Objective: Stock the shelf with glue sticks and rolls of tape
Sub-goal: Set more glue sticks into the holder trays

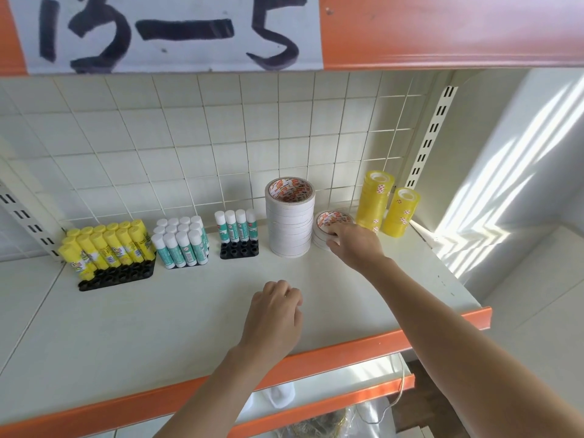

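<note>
The right hand (352, 241), right of centre, grips the short tape stack (331, 227) on the shelf (189, 327), just beside the tall tape stack (290, 218); a nudge could topple that column. The left hand (275, 311) hangs loosely curled, holding nothing. Right fingertips are hidden behind the rolls.

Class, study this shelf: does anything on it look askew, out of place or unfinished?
Mostly tidy. The yellow glue sticks lean backward in their black tray, whose front holes are empty. The small tray holds just one row of white-capped sticks. The right hand grips a short tape stack beside the tall one.
</note>
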`<state>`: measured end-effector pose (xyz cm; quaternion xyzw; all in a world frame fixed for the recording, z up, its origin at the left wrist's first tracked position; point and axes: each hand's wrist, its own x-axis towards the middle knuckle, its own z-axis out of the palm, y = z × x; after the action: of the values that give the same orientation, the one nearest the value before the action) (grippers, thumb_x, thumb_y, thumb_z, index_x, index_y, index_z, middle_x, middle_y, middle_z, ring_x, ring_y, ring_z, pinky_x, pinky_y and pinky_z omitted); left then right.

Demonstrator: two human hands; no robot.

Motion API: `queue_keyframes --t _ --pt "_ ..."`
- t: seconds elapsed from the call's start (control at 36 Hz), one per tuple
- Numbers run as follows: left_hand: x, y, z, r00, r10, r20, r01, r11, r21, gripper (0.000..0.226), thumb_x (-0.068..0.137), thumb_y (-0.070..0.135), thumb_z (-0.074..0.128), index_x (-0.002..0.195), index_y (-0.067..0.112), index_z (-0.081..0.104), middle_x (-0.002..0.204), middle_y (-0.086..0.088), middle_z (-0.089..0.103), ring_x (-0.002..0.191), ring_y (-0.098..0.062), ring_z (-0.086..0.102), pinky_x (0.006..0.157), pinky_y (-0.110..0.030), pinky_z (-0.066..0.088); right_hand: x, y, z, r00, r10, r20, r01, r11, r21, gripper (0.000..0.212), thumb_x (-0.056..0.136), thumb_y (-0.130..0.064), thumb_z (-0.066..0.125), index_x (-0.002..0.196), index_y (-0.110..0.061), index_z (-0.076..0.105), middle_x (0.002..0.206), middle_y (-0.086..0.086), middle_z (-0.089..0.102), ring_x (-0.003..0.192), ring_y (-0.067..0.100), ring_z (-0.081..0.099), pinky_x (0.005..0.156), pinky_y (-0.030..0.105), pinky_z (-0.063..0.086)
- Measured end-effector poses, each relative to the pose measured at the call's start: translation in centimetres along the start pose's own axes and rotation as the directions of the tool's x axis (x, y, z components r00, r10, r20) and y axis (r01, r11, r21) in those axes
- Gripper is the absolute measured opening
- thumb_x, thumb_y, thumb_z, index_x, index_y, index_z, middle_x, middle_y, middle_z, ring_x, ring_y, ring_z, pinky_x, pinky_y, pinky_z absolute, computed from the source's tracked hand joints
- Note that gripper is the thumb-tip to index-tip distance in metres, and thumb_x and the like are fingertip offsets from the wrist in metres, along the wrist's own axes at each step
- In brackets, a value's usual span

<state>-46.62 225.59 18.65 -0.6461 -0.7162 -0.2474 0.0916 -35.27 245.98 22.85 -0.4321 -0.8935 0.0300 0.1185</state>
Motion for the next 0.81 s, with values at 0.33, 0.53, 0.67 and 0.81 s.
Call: queue_keyframes --t 0.33,0.53,0.67,0.81 --pt "-0.35 0.00 0.13 1.000 0.001 0.021 -0.001 1.000 0.007 0.023 0.075 0.021 0.035 0.068 0.021 0.056 0.072 0.005 0.051 0.068 -0.020 0.055 0.056 -0.032 0.048 0.76 -0.41 -0.66 0.997 0.044 0.056 -0.044 0.999 -0.011 0.022 0.093 -0.031 0.052 0.104 -0.018 0.065 0.098 0.004 0.067 0.092 0.027 0.059 0.065 0.029 0.037" --pt "-0.39 0.01 -0.05 0.999 -0.005 0.034 0.005 1.000 0.003 0.023 0.076 0.022 0.034 0.069 0.021 0.056 0.073 0.005 0.051 0.069 -0.020 0.055 0.055 -0.033 0.049 0.73 -0.38 -0.70 0.995 0.056 0.079 -0.056 0.998 0.001 0.021 0.092 -0.033 0.053 0.102 -0.019 0.064 0.098 0.002 0.067 0.092 0.026 0.059 0.064 0.028 0.038" --pt "-0.32 0.08 -0.11 0.999 -0.018 0.047 0.017 1.000 0.008 0.023 0.075 0.021 0.034 0.068 0.021 0.056 0.072 0.005 0.051 0.069 -0.020 0.055 0.056 -0.034 0.050 0.67 -0.62 -0.81 0.996 0.052 0.074 -0.052 0.999 -0.005 0.025 0.095 -0.037 0.053 0.110 -0.021 0.064 0.104 0.002 0.067 0.098 0.026 0.059 0.068 0.028 0.038" --pt "-0.32 0.11 -0.18 0.999 -0.022 0.042 0.022 1.000 -0.001 0.023 0.075 0.021 0.034 0.069 0.022 0.056 0.072 0.005 0.051 0.069 -0.020 0.055 0.056 -0.033 0.049 0.50 -0.75 -0.73 0.995 0.057 0.079 -0.058 0.998 0.003 0.022 0.095 -0.037 0.053 0.101 -0.018 0.062 0.099 0.003 0.066 0.095 0.027 0.059 0.067 0.029 0.037"
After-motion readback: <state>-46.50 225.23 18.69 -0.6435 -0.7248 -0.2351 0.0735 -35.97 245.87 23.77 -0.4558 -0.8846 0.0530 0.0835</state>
